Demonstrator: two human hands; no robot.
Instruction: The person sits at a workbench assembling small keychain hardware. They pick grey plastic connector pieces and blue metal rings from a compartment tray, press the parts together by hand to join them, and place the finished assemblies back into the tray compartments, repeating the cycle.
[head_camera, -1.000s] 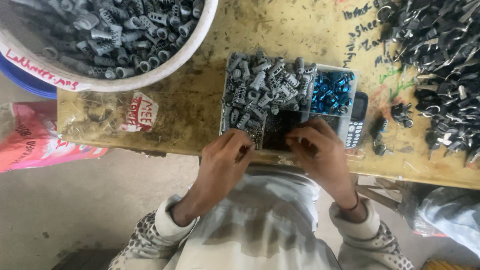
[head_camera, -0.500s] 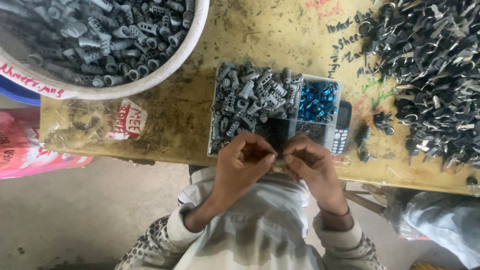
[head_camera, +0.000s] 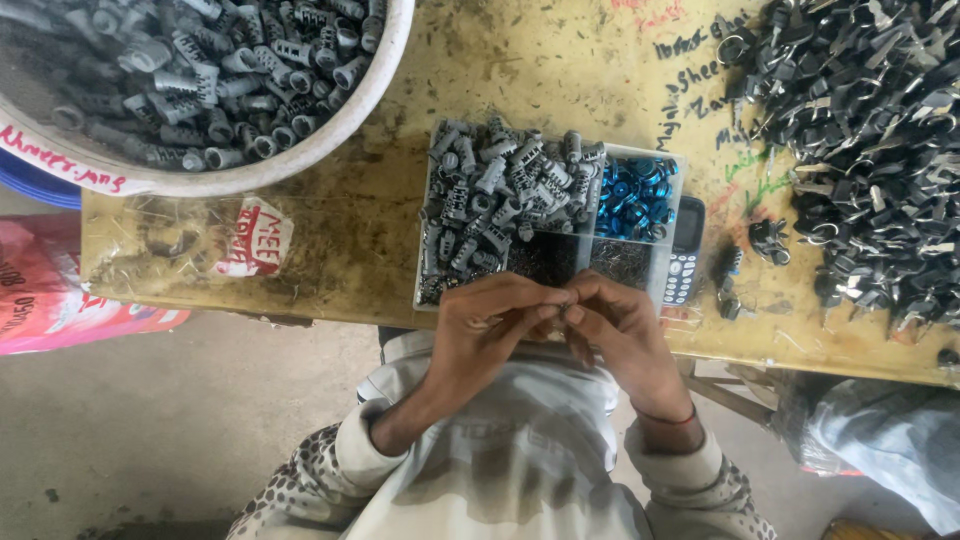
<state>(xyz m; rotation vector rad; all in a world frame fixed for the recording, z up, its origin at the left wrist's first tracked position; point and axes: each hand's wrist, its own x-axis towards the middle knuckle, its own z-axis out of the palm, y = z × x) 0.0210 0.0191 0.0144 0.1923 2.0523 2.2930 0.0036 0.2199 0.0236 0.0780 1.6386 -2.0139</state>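
A: Fingers first; what are they doing?

B: Both sets of fingertips (head_camera: 553, 308) are pressed together on one small grey part (head_camera: 566, 299), pinched between thumb and forefinger of each hand; too small to tell its shape; left hand (head_camera: 492, 322) and right hand (head_camera: 612, 325) meet just below the tray (head_camera: 676, 168), at the table (head_camera: 560, 70) edge.

A: Changed from a second ago?

B: Yes; a second back both hands were lower over the tray's dark front cells, fingers dipped in; half a second back they had lifted and closed toward each other; now they are off the tray and joined on the part; I judge a piece was picked up and is being fitted or pressed together, mid-step.

A: Outward from there?

B: Tray just above the hands; grey plugs (head_camera: 495, 190) heaped in its big left cell, blue rings (head_camera: 634, 196) in the top right cell, dark small bits in the two front cells; phone (head_camera: 684, 251) touching the tray's right side; a few black clips (head_camera: 732, 270) near it.

A: Further?

B: White basin (head_camera: 330, 135) of more grey plugs at top left, overhanging the table; large pile of black parts (head_camera: 870, 140) at right, well apart from the hands; pink bag (head_camera: 50, 290) on the floor at left.
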